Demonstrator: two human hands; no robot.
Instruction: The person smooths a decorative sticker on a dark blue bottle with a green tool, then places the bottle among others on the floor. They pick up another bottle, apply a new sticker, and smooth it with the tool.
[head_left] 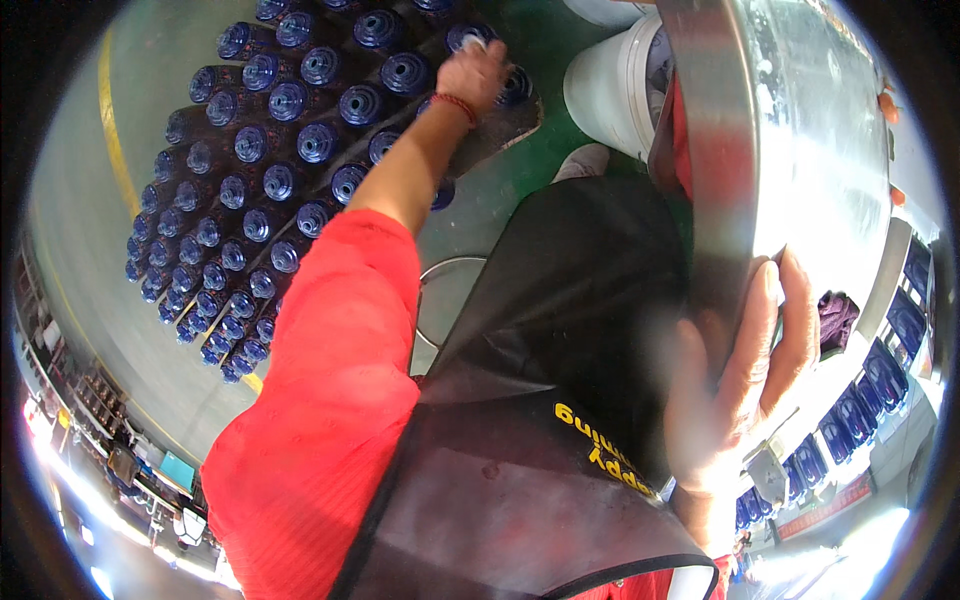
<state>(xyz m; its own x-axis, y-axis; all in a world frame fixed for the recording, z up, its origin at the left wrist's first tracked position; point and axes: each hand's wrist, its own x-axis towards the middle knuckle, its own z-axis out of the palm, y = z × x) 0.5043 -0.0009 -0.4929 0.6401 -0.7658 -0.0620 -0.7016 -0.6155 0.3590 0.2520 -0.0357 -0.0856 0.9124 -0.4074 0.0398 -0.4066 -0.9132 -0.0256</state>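
Stretched out to the far side, my left hand (475, 75) is closed at the neck of a blue water jug (457, 36). A small white thing (472, 42) shows at its fingertips, too little of it to name. This jug stands at the near corner of a large group of upright blue jugs (317, 142). My right hand (745, 385) rests with fingers apart on the rim of a shiny steel worktop (725, 130), holding nothing.
White buckets (608, 90) stand beside the worktop, one with cloth inside. A dark purple cloth (836, 320) lies at the worktop's right. More blue jugs (850, 420) line the far right. A metal ring (445, 262) shows beside my black apron (590, 270).
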